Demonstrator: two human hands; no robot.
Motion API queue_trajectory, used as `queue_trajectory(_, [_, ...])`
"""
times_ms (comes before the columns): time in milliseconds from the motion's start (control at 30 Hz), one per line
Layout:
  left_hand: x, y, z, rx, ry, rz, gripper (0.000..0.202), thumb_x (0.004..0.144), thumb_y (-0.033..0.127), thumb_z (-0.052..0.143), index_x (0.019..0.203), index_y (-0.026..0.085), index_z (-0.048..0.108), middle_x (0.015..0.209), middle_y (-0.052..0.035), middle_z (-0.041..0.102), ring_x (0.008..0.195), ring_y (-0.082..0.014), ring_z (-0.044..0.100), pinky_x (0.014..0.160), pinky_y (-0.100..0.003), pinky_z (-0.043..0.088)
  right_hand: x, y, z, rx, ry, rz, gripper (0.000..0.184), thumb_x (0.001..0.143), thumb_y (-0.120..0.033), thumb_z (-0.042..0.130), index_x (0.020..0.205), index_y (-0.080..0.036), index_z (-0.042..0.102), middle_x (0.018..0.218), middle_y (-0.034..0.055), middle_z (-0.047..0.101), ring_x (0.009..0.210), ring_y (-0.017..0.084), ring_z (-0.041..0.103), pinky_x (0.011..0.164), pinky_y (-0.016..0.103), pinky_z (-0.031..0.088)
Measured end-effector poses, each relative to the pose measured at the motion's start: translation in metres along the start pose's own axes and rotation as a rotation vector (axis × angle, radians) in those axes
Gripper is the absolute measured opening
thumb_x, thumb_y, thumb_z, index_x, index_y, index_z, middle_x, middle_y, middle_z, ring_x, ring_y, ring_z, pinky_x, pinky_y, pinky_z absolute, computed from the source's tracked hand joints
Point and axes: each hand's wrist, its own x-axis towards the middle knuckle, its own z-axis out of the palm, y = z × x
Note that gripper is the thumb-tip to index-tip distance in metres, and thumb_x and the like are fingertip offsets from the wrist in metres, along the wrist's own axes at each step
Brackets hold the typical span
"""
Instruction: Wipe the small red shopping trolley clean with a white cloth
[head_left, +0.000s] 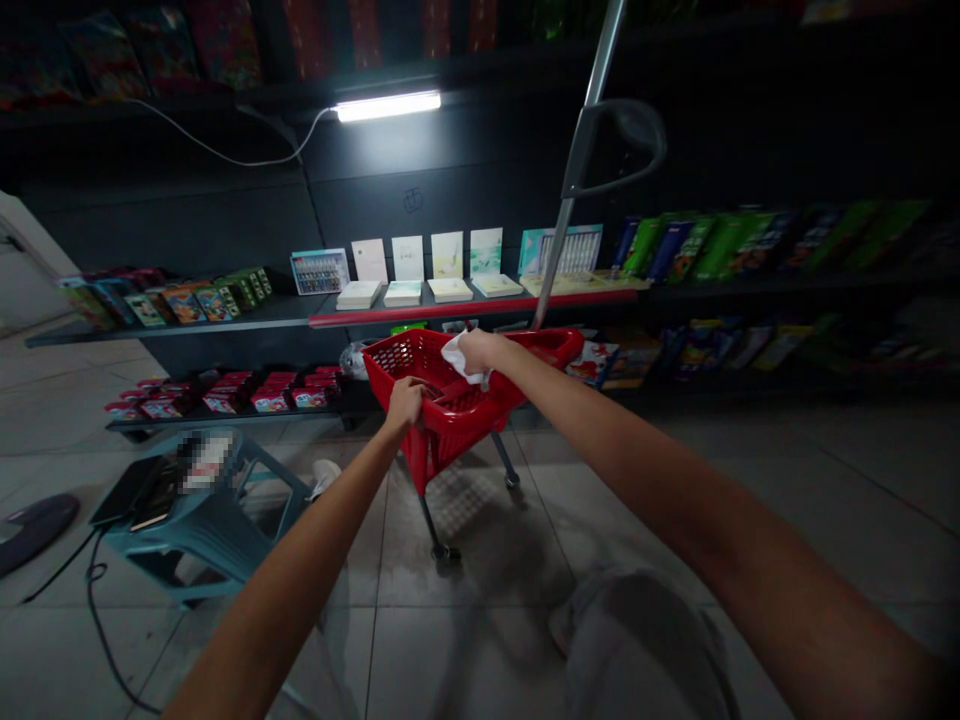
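A red plastic shopping cart (457,430) on grey legs with casters stands in front of me. My left hand (407,402) is closed over its near left rim, fingers curling to the inside. In my right hand (480,352) is a white cloth (459,358), bunched under the fingers against the basket's inner side. Part of the cloth is hidden by that hand. Behind the basket a metal pole (581,140) with a dark looped handle (626,150) rises at a slant.
A blue plastic stool (202,510) with dark devices and a cable stands at the left. Shelves behind carry white books (405,270), small boxes (202,300) and green bags (720,245). A lit tube lamp (388,106) hangs above. My knee (645,640) shows at the bottom.
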Motion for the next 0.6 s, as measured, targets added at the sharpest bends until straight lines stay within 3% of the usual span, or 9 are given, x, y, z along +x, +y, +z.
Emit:
queue_trajectory(100, [0.004,-0.002,-0.002,-0.006,-0.009,-0.002,0.029,0.083,0.015,0.049,0.092,0.016,0.077,0.107,-0.0097,0.077,0.110,-0.0251,0.067,0.099,-0.032,0.051,-0.019,-0.031,-0.004,0.004,-0.252,-0.113,0.029,0.071,-0.031,0.081,0.094,-0.015,0.080,0.081,0.0105,0.077,0.082,0.026,0.071,0.080,0.036,0.054])
queue_trajectory(200, [0.008,-0.004,-0.005,-0.038,-0.049,0.052,0.032,0.088,0.017,0.046,0.092,0.015,0.078,0.107,-0.0098,0.078,0.111,-0.0250,0.067,0.101,-0.032,0.050,-0.051,-0.036,-0.021,0.070,-0.241,-0.298,0.028,0.076,-0.025,0.075,0.103,-0.019,0.080,0.096,0.0070,0.079,0.092,0.023,0.071,0.088,0.033,0.053])
queue_trajectory(300, [0.010,-0.007,-0.009,-0.045,-0.087,0.047,0.029,0.082,0.015,0.051,0.090,0.015,0.078,0.108,-0.0090,0.078,0.109,-0.0247,0.068,0.101,-0.032,0.051,-0.087,-0.021,-0.042,0.161,-0.205,-0.543,0.035,0.080,-0.013,0.062,0.109,-0.022,0.078,0.113,0.0065,0.075,0.106,0.020,0.069,0.099,0.033,0.051])
queue_trajectory(433, [0.010,-0.010,-0.016,-0.018,-0.086,0.009,0.027,0.070,0.011,0.053,0.078,0.017,0.078,0.100,-0.0078,0.078,0.107,-0.0240,0.068,0.100,-0.031,0.052,-0.125,0.005,-0.059,0.240,-0.099,-0.553,0.043,0.079,-0.004,0.051,0.108,-0.022,0.076,0.117,0.0073,0.069,0.110,0.020,0.067,0.100,0.037,0.052])
queue_trajectory(600, [0.011,-0.010,-0.018,-0.018,-0.099,0.009,0.032,0.069,0.012,0.049,0.078,0.018,0.079,0.096,-0.0066,0.077,0.102,-0.0221,0.070,0.097,-0.030,0.054,-0.136,0.054,-0.053,0.087,0.150,-0.417,0.049,0.075,-0.001,0.054,0.115,-0.023,0.073,0.129,0.0106,0.062,0.122,0.026,0.060,0.108,0.043,0.049])
